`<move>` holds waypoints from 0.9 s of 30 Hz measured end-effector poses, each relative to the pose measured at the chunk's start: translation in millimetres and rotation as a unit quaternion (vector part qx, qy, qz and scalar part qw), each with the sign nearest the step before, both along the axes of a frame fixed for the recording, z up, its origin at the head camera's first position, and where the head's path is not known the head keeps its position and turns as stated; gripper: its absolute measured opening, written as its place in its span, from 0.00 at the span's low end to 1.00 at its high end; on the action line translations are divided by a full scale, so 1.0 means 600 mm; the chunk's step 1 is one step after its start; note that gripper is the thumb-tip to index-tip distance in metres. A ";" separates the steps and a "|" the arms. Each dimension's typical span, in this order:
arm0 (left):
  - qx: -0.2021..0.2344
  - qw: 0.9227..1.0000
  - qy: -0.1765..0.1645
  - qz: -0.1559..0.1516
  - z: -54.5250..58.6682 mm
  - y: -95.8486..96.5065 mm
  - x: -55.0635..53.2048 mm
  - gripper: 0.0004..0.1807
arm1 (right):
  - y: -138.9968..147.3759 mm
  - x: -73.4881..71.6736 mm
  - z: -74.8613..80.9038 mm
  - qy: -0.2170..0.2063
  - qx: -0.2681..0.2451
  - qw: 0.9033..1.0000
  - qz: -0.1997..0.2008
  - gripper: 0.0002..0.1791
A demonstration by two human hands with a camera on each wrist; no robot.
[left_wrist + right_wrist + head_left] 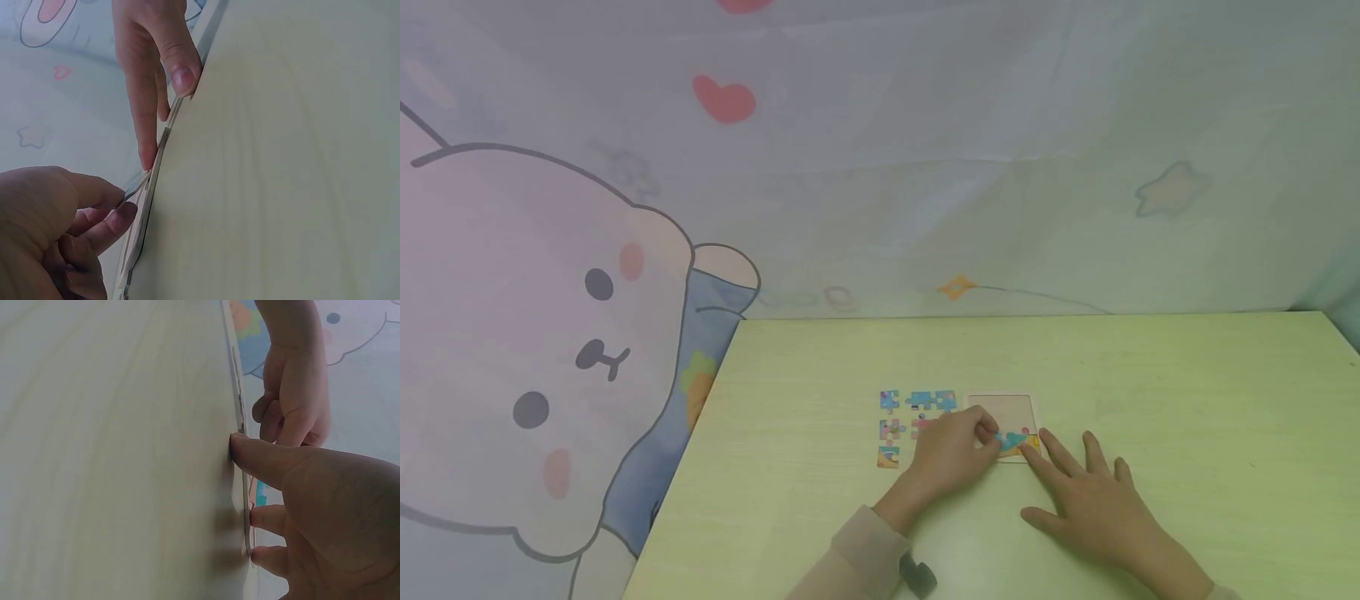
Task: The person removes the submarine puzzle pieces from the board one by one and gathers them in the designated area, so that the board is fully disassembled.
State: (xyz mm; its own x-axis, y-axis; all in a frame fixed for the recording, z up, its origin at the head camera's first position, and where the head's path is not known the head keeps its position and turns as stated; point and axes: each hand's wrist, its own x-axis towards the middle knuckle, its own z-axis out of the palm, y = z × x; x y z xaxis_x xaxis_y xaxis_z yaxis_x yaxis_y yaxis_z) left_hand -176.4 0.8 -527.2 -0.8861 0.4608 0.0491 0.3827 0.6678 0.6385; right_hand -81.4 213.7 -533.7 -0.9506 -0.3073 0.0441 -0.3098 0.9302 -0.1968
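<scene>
A shallow puzzle tray lies on the table, with joined jigsaw pieces in blue and sand colours along its near side. My left hand is over the tray's near left corner. Thumb and index finger pinch a jigsaw piece, seen tilted and edge-on in the left wrist view; its picture is hidden. My right hand spreads its fingers at the tray's near right corner. Its index fingertip rests on the joined pieces, while the thumb touches the table in front.
Left of the tray lie several loose jigsaw pieces, partly covered by the left hand; two at the back sit side by side. The pale table ends at a cloth backdrop printed with a bear and hearts.
</scene>
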 end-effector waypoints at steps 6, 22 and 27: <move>0.013 1.000 0.007 0.000 0.003 -0.004 0.002 0.04 | 0.001 -0.001 -0.002 -0.002 -0.002 1.000 0.001 0.45; 0.026 0.999 0.041 0.019 0.015 -0.057 0.016 0.03 | -0.003 0.003 0.005 0.003 0.005 1.000 0.001 0.44; 0.031 0.998 0.041 0.028 0.020 -0.084 0.018 0.04 | -0.003 0.003 0.006 0.000 0.002 1.000 0.000 0.44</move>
